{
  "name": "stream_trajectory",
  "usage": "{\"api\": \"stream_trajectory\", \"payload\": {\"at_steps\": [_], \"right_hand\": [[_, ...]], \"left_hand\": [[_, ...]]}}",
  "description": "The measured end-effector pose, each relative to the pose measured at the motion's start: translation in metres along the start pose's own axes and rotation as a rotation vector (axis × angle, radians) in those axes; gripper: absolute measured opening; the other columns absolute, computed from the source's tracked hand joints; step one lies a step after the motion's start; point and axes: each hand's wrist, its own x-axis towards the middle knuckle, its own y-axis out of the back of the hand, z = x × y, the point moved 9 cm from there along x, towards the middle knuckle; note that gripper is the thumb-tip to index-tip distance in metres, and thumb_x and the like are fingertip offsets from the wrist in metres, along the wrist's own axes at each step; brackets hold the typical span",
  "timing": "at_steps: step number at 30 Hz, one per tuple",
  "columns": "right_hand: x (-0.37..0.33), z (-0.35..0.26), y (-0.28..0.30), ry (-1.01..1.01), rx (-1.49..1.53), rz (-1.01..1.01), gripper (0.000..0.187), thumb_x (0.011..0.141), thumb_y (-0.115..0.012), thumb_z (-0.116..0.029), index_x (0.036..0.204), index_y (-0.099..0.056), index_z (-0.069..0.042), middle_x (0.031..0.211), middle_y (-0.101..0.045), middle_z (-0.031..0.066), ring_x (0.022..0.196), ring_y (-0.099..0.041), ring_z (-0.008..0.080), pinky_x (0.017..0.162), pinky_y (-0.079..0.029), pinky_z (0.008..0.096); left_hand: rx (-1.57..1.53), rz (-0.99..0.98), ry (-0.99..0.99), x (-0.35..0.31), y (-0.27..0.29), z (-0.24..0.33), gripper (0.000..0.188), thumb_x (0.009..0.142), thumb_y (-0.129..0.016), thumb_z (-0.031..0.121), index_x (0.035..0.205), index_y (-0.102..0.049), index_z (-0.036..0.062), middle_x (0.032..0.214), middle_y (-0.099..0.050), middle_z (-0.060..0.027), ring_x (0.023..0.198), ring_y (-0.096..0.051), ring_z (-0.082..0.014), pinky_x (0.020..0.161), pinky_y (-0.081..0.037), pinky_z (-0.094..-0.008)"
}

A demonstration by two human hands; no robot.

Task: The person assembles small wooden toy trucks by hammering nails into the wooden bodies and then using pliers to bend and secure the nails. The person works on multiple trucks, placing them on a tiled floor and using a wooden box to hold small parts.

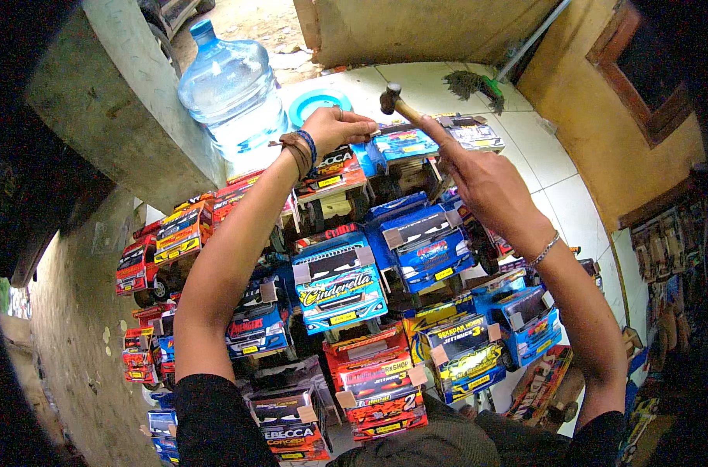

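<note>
My right hand (486,179) grips a hammer (408,113) by its wooden handle, the index finger stretched along it. The dark metal head points up and to the left, above the back row of toy trucks. Thumb and fingers of my left hand (334,128) are pinched together at the top of a blue toy truck (404,142); whatever they hold is too small to make out. Under that hand stands an orange and black toy truck (329,180). A light blue toy truck (340,284) and a darker blue one (428,245) sit between my forearms.
Several more printed toy trucks fill the near area, including a red one (377,389). A large clear blue water bottle (229,86) stands by a concrete pillar (128,101), with a light blue basin (319,103) beside it. A green mop (490,89) lies on white tiles near the yellow wall.
</note>
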Motion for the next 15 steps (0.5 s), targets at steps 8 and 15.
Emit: {"api": "stream_trajectory", "payload": {"at_steps": [8, 15], "right_hand": [[-0.002, 0.009, -0.007, -0.077, 0.038, -0.083, 0.065, 0.098, -0.052, -0.018, 0.155, -0.025, -0.032, 0.077, -0.064, 0.0240, 0.068, -0.064, 0.0402, 0.062, -0.050, 0.0520], [-0.001, 0.019, 0.018, -0.137, 0.094, 0.020, 0.055, 0.101, -0.049, -0.020, 0.153, -0.034, -0.030, 0.080, -0.065, 0.0247, 0.070, -0.064, 0.0406, 0.064, -0.050, 0.0500]], "left_hand": [[-0.010, 0.005, -0.010, -0.001, -0.001, 0.002, 0.036, 0.088, -0.077, 0.026, 0.112, -0.072, -0.0010, 0.099, -0.074, -0.0060, 0.087, -0.068, -0.0106, 0.081, -0.055, -0.0245], [0.012, 0.018, -0.022, -0.001, 0.000, 0.002, 0.036, 0.088, -0.078, 0.025, 0.110, -0.072, -0.0018, 0.098, -0.073, -0.0066, 0.086, -0.068, -0.0109, 0.078, -0.054, -0.0240]]}}
